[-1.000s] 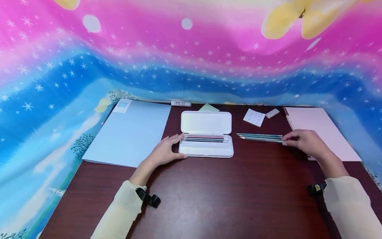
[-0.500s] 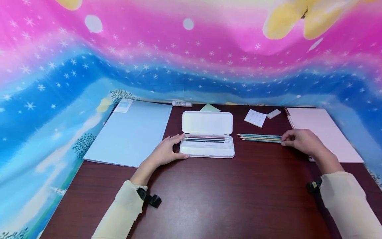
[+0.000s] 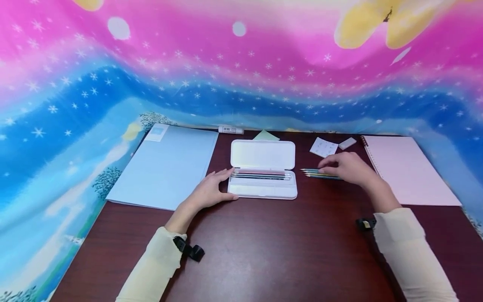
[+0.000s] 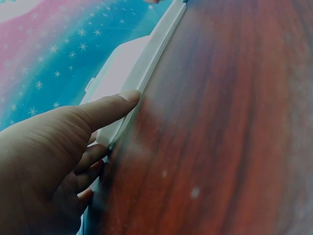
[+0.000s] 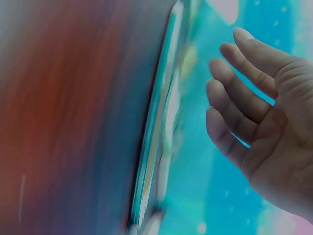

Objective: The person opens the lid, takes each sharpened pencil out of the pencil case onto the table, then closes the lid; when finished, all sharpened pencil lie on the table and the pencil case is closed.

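Observation:
My left hand [image 3: 205,191] holds the left end of a white pencil case [image 3: 262,191], whose lid stands open at the back. In the left wrist view the thumb presses the case's [image 4: 139,68] long wall while the other fingers bend around its end. Several pencils [image 3: 260,175] lie in the case's rear part. To the right, a row of green and yellow pencils [image 3: 311,173] lies on the table, points toward the case. Over this row hovers my right hand [image 3: 349,167], fingers loosely bent, with nothing in them; the right wrist view shows the pencils [image 5: 156,112] apart from it.
A light blue folder [image 3: 170,167] lies at the left, a pink spiral notebook [image 3: 411,172] at the right. Along the back are a glue stick [image 3: 231,130], a green paper [image 3: 266,135], a white printed card [image 3: 323,147] and an eraser [image 3: 347,143]. A patterned cloth hangs behind.
My right hand has let go of the pencils' blunt ends and moved left over the row, nearer the points. My left hand has stayed on the pencil case.

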Motion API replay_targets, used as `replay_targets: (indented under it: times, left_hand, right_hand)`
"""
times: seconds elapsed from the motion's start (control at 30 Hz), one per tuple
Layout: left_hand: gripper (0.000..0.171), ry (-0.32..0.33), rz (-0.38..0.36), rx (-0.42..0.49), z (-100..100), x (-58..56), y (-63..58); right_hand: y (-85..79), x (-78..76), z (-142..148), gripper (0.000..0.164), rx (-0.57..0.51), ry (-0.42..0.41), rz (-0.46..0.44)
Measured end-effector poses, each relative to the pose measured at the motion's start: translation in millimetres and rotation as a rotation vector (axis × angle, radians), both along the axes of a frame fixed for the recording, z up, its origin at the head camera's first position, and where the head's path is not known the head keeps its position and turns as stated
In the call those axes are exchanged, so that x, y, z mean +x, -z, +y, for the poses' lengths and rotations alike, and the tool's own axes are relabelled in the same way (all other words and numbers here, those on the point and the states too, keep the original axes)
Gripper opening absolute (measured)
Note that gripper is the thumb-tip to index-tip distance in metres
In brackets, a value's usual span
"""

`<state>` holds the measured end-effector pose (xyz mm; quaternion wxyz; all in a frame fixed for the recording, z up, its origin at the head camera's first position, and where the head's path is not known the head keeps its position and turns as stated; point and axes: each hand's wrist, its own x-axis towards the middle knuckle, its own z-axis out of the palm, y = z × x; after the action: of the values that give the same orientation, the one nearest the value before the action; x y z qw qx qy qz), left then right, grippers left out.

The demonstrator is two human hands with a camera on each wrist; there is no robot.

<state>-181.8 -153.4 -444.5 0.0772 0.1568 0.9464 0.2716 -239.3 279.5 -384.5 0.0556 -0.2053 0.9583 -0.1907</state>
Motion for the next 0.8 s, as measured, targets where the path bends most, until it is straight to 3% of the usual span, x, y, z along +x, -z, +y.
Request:
replay_targets:
  times: [0.27,0.4,0.53,0.8]
  left_hand:
    - [0.094,0.001,0.004,-0.002,1.1,0.6,2.3]
    - [0.094,-0.002,0.01,-0.001,0.8,0.2,1.5]
    - [0.094,0.004,0.007,-0.005,0.8,0.4,1.6]
    - [0.094,0.001,0.009,-0.004,0.2,-0.3,1.0]
  right_hand:
    - [8.8,-3.3,-63.2,0.021,-0.113,-0.096,-0.095]
    - [14.1,-1.6,-86.1,0.025,-0.058,-0.173,-0.181]
    - [15.9,0.8,-98.4,0.026,0.014,-0.195,-0.252]
    - [14.5,2.5,-108.2,0.013,0.086,-0.177,-0.244]
